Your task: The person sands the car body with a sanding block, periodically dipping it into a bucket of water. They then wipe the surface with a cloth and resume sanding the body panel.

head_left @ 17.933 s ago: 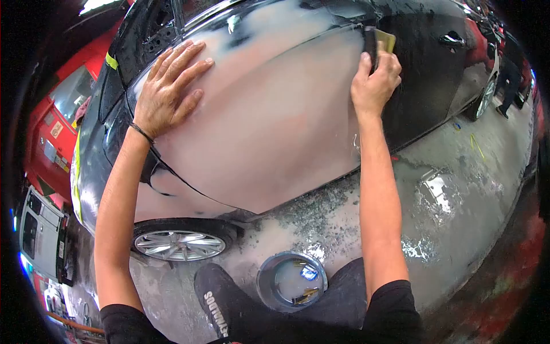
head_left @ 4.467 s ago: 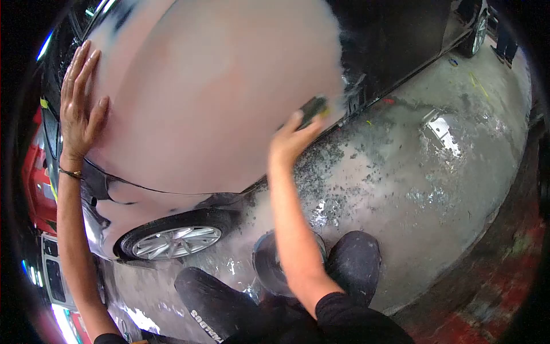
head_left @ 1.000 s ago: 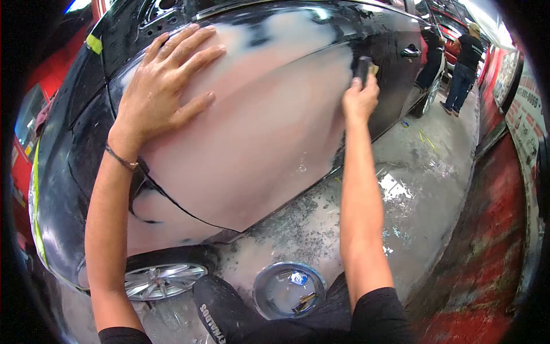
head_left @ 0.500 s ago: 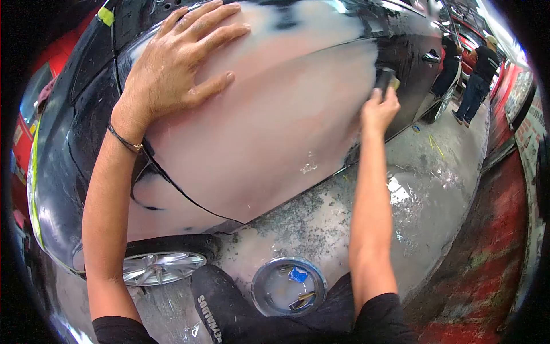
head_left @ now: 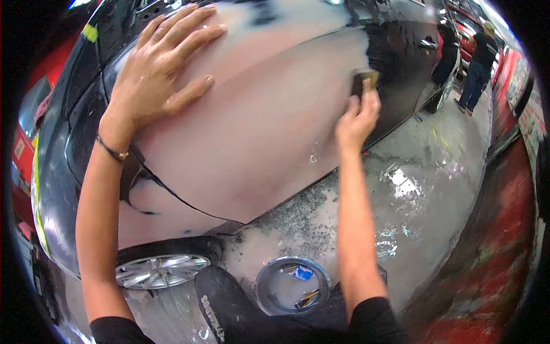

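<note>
A pale pink-and-white sanded patch covers much of the dark car's side panel. My left hand lies flat on the upper left of that patch, fingers spread, holding nothing. At the right edge of the patch, where it meets the dark paint, my right hand grips a dark sanding block with a yellowish edge. The block's face appears to be against the panel; its underside is hidden.
Below me stands a round basin of cloudy water, with a blue piece and several small items in it. A car wheel is at lower left. The floor is wet. Another person stands at far right.
My right hand has moved the sanding block left, from the dark paint to the edge of the pale patch. My left hand stays flat on the panel; the view has shifted slightly.
</note>
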The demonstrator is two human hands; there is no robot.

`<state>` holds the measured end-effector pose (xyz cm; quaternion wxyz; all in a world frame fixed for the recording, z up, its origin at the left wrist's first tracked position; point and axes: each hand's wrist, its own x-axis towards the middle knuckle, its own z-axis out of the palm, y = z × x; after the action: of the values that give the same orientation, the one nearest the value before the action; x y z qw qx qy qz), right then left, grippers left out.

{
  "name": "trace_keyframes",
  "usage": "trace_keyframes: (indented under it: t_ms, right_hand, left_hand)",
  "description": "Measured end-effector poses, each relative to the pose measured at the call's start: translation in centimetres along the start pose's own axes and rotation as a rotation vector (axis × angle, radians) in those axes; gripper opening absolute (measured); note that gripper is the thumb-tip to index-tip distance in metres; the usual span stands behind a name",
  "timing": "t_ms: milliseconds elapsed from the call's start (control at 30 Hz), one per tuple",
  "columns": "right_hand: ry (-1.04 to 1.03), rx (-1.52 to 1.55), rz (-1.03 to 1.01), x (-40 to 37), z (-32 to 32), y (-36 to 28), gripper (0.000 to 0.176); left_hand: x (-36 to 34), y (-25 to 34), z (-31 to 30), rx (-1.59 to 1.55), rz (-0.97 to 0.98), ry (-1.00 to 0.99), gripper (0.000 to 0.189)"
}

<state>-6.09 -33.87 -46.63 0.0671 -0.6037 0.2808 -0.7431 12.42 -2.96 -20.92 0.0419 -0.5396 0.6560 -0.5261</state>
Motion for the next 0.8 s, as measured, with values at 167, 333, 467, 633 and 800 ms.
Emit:
trace_keyframes:
  t_ms: [167, 333, 467, 633, 800]
  right_hand:
    - [0.098, -0.023, 0.21, 2.0, 2.7, 5.6, 0.044]
    - [-0.142, 0.065, -0.042, -6.4, -1.0, -8.8, 0.061]
    - [-0.065, -0.073, -0.062, 3.5, 0.5, -0.4, 0.057]
    - [0.062, -0.037, 0.204, 8.9, 2.6, 4.2, 0.043]
    - [-0.075, 0.14, 0.015, -7.3, -0.6, -10.7, 0.056]
  left_hand:
    - [-0.4, 0.1, 0.5, 0.008, -0.04, -0.011, 0.067]
    - [-0.5, 0.3, 0.3, 0.005, -0.03, -0.036, 0.068]
    - [-0.1, 0.1, 0.3, -0.006, -0.023, -0.042, 0.069]
    - [-0.2, 0.4, -0.2, -0.033, -0.038, -0.039, 0.069]
    - [-0.4, 0.3, -0.3, -0.009, -0.024, -0.033, 0.068]
